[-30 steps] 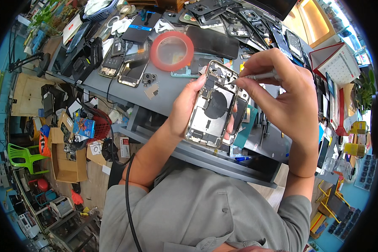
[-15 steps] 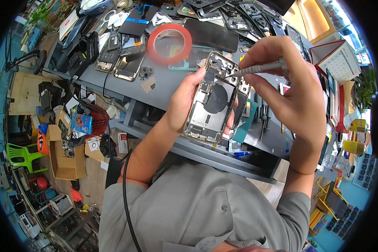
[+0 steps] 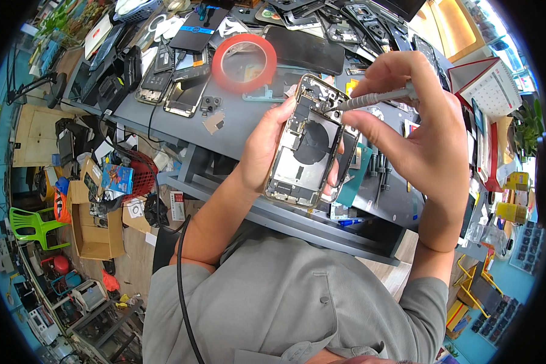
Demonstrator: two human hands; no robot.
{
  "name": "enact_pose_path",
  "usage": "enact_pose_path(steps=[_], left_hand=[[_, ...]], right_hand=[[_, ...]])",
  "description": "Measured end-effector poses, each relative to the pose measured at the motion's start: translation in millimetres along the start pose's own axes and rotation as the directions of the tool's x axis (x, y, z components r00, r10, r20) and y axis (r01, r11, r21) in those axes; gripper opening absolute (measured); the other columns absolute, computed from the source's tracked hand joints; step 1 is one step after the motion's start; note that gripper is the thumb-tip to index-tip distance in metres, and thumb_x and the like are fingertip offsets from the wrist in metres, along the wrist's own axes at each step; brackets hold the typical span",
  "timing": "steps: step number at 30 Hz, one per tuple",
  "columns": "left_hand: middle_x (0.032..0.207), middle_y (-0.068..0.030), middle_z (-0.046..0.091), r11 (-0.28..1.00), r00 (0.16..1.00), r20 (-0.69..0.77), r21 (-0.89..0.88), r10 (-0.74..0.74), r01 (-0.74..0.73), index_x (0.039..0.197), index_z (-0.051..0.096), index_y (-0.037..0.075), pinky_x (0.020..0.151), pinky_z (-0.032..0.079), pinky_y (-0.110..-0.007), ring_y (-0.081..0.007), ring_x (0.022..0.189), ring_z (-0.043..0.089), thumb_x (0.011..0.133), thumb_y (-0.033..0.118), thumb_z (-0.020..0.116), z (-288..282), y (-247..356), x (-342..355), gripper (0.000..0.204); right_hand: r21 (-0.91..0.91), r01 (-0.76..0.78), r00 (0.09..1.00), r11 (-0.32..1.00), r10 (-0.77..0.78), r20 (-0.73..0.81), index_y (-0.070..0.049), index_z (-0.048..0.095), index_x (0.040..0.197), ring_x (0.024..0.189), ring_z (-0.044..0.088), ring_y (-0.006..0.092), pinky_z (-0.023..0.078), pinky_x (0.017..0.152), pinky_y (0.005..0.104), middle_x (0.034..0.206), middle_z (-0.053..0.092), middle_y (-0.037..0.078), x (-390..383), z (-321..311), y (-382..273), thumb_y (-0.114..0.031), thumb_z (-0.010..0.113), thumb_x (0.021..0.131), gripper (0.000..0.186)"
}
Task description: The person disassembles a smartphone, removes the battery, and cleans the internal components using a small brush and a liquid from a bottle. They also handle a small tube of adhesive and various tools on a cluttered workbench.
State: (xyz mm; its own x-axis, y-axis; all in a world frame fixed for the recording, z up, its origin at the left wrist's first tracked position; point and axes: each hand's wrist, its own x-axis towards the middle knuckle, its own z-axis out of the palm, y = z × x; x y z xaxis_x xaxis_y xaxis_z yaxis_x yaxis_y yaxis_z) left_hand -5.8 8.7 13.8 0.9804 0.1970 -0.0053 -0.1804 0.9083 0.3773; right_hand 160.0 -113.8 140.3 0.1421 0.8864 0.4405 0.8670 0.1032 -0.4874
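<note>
An opened smartphone (image 3: pixel 299 173) lies tilted in my left hand (image 3: pixel 262 142), its inner parts bared and a dark round coil pad showing in the middle. My left thumb presses along its left edge, while fingertips come round the right side. In my right hand (image 3: pixel 434 136) is a slim grey screwdriver (image 3: pixel 379 97), held between thumb and fingers. Its tip points into the upper part of the phone; whether it touches a screw is too small to tell. Just right of the phone, another phone part (image 3: pixel 346 159) shows partly behind my fingertips.
A roll of red tape (image 3: pixel 219 71) lies on the grey desk (image 3: pixel 224 130) beyond the phone. Several screwdrivers (image 3: pixel 380 167) and a teal mat (image 3: pixel 353 189) are at the right. Phone parts crowd the back. A drawer (image 3: pixel 297 227) stands open before me; a desk calendar (image 3: pixel 488 88) stands far right.
My right thumb has moved slightly down and left, and the fingers have shifted on the screwdriver, whose handle has turned a little. The phone and left hand look almost still.
</note>
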Motion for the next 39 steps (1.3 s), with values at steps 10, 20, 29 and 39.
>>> enact_pose_path(steps=[10,20,29,39], left_hand=[[0.112,-0.0269,0.071,1.0,1.0,-0.004,-0.006,0.006,-0.006,0.154,0.046,0.008,0.066,0.067,-0.054,-0.0415,0.081,0.077,0.116,0.05,0.033,2.0,1.0,0.1,0.058],[0.113,-0.0271,0.07,0.996,0.999,0.012,-0.074,-0.046,0.046,0.147,0.054,0.001,0.067,0.066,-0.056,-0.0423,0.084,0.077,0.114,0.056,0.032,-4.5,3.0,2.1,0.067],[0.114,-0.0279,0.069,0.995,0.999,0.026,-0.088,-0.033,0.035,0.148,0.052,0.002,0.066,0.067,-0.056,-0.0433,0.083,0.076,0.114,0.056,0.032,-5.9,3.5,3.8,0.066],[0.106,-0.0313,0.069,0.992,1.0,-0.003,-0.121,-0.031,0.03,0.137,0.058,-0.001,0.067,0.068,-0.057,-0.0463,0.081,0.075,0.113,0.058,0.029,-12.7,4.0,0.1,0.07]], right_hand=[[0.071,0.009,0.999,0.997,-0.006,-0.042,0.003,0.065,0.116,0.1,0.08,0.0188,0.062,0.089,0.0321,0.102,0.077,0.01,0.0,2.9,3.7,-0.005,0.09,0.087,0.039],[0.185,-0.063,0.998,0.981,0.065,-0.006,0.006,0.063,0.12,0.105,0.079,0.0223,0.065,0.095,0.0358,0.109,0.075,0.012,-1.8,0.6,0.5,0.008,0.078,0.093,0.03],[0.138,0.045,0.997,0.989,-0.037,-0.064,0.006,0.068,0.109,0.105,0.078,0.025,0.063,0.092,0.0357,0.109,0.076,0.014,1.2,-3.5,0.0,0.015,0.073,0.089,0.023],[-0.16,0.323,0.946,0.933,-0.317,0.06,0.0,0.075,0.104,0.095,0.066,0.0312,0.056,0.079,0.041,0.112,0.068,0.013,7.2,43.6,24.0,0.002,0.084,0.08,0.026]])
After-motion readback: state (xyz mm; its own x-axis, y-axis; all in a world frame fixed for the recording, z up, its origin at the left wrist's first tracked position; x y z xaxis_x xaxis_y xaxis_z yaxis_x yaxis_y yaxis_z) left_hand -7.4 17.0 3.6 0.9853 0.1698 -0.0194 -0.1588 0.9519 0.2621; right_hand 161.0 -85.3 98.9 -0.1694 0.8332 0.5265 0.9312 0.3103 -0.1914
